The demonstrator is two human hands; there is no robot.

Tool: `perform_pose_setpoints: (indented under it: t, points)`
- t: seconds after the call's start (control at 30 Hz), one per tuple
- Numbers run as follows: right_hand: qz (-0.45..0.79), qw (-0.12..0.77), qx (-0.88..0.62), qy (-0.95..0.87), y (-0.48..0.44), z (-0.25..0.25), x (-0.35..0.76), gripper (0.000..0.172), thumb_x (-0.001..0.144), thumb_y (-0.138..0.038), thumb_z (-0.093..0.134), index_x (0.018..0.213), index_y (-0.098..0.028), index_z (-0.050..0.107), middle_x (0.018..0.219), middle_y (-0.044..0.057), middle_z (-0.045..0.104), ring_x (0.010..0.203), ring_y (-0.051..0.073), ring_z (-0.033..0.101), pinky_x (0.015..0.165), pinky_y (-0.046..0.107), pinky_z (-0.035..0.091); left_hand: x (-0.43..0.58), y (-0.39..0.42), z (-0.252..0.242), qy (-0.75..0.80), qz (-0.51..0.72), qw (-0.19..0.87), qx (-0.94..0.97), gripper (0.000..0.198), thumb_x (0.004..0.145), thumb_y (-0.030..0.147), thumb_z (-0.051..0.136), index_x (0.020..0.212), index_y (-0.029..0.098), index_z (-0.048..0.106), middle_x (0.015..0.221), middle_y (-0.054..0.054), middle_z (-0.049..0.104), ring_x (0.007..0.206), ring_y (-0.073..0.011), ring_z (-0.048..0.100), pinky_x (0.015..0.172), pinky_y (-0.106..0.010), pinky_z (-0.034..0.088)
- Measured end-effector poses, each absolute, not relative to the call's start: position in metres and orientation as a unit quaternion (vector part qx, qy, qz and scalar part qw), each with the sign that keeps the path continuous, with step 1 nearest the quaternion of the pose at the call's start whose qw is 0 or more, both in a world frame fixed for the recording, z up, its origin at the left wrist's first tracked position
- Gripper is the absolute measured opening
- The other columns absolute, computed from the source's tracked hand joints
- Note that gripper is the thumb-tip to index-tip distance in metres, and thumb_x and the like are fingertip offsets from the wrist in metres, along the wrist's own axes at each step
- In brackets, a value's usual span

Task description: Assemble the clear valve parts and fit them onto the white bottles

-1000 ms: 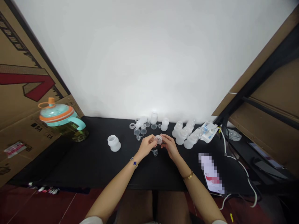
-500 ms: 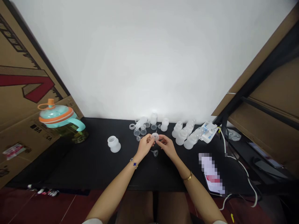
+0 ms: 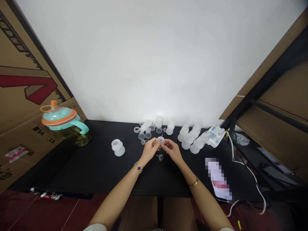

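Note:
Over the middle of the black table (image 3: 96,166), my left hand (image 3: 149,149) and my right hand (image 3: 172,150) meet, fingers pinched on a small clear round plastic part (image 3: 160,140) held between them. A small clear funnel-shaped piece (image 3: 159,157) lies on the table just below my hands. Behind them stands a cluster of small clear cups and rings (image 3: 147,132). A white cup-shaped part (image 3: 117,147) sits alone to the left.
Several frosted bottles (image 3: 192,139) lie at the right rear beside a white device (image 3: 214,135) with a white cable (image 3: 243,163). A phone (image 3: 218,179) lies at the right. A teal and orange jug (image 3: 64,123) stands at left against cardboard boxes (image 3: 21,96).
The round part has been turned from on edge near my right fingers to lying flat between both hands' fingertips. The hands have stayed in the same spot.

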State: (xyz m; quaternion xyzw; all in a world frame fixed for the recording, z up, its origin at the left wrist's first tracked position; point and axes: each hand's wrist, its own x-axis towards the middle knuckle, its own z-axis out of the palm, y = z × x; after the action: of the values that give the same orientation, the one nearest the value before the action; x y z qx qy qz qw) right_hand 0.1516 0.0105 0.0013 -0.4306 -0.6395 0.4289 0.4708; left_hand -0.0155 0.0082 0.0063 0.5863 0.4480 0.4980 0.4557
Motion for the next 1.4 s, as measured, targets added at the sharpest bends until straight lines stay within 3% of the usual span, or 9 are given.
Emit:
perform_pose_setpoints:
  t: [1.03,1.4]
  points:
    - [0.387,0.464,-0.437,-0.666,0.0077,0.0044,0.1503,0.032,0.083,-0.048,0.070,0.103,-0.023,0.073,0.080,0.001,0.069,0.062,0.015,0.055,0.052,0.026,0.038,-0.0171,0.0060,0.0122,0.468,0.481,0.419,0.612,0.029,0.091,0.046,0.054,0.076,0.021,0.054,0.059,0.004,0.058,0.054,-0.0136,0.056,0.057,-0.024,0.041]
    - [0.402,0.453,-0.465,-0.645,0.0053,0.0098,0.1496,0.034,0.086,-0.054,0.066,0.097,-0.023,0.073,0.076,0.002,0.066,0.063,0.017,0.057,0.052,0.026,0.043,-0.0147,0.0012,0.0112,0.516,0.456,0.273,0.672,0.021,0.090,0.035,0.054,0.074,0.021,0.054,0.060,0.006,0.050,0.055,-0.0122,0.046,0.056,-0.025,0.030]
